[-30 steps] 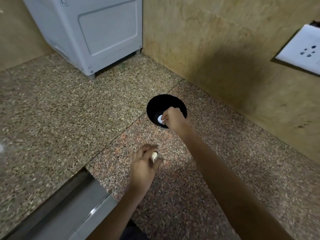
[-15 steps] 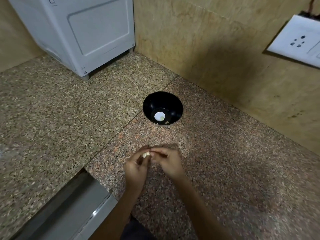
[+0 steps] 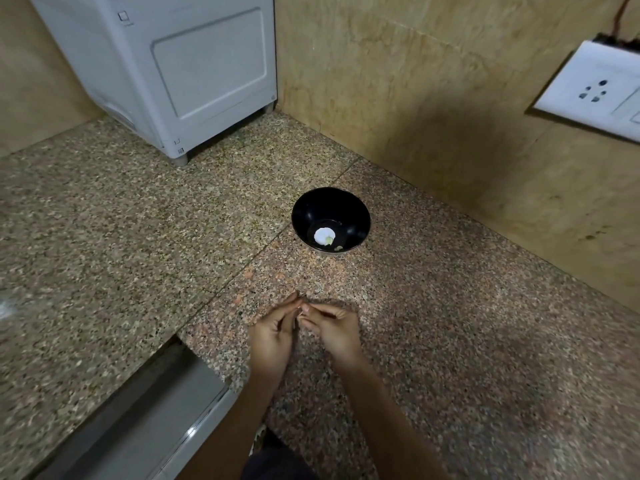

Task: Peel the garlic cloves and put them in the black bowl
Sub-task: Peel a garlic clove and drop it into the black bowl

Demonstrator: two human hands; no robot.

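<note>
Head view looks down on a speckled stone surface (image 3: 433, 341) set in a corner between tan walls (image 3: 415, 98). On it, just above the middle of the frame, stands the black bowl (image 3: 329, 206), well apart from both hands. At the bottom of the bowl lies one white piece (image 3: 324, 236), most likely a peeled clove. A few pale scraps (image 3: 337, 248) lie beside it toward the lower rim; they are too small to tell as clove or skin. Lower down, a little left of centre, the left hand (image 3: 273, 336) and the right hand (image 3: 334, 329) are held close together just over the surface, fingers curled, their tips meeting at one spot. Between those tips shows a small pale speck, which I take to be a garlic clove (image 3: 304, 309). Both hands seem to pinch it, though most of it is hidden by the fingers. Judging from this, the task is under way but not done: one clove appears to be in the bowl already, and another is being worked on and has yet to be stripped and carried up to the bowl. No loose cloves or heap of skins show anywhere on the surface, so how many remain cannot be told. A white appliance (image 3: 173, 71) fills the upper left, a socket plate (image 3: 595, 88) sits on the wall at the upper right, and a metal trough (image 3: 138, 410) runs along the lower left.
</note>
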